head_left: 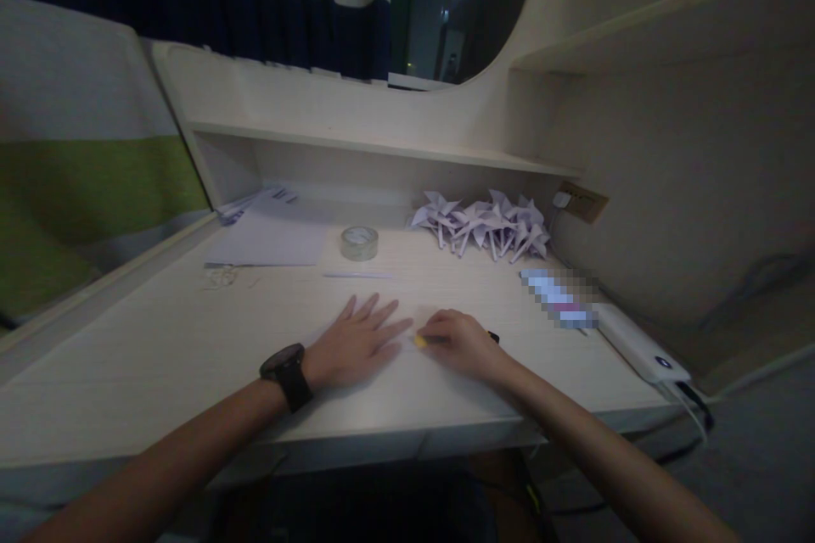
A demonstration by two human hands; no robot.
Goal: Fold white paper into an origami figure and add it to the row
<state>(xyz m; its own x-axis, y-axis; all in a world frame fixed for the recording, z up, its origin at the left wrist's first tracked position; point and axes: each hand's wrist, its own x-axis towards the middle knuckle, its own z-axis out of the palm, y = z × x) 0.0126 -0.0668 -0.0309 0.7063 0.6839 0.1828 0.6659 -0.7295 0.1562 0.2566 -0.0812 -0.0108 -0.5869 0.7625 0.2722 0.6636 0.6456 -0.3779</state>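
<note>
My left hand lies flat on the pale desk with its fingers spread, pressing down on what looks like a thin sheet. A black watch sits on that wrist. My right hand is closed around a yellow and black tool, perhaps a cutter or pen, whose yellow tip points toward my left fingertips. The two hands are almost touching near the desk's front middle.
A roll of clear tape stands behind my hands, with a thin stick in front of it. A heap of white paper pinwheels lies at the back right. Paper sheets lie back left; a white power bank with a cable lies right.
</note>
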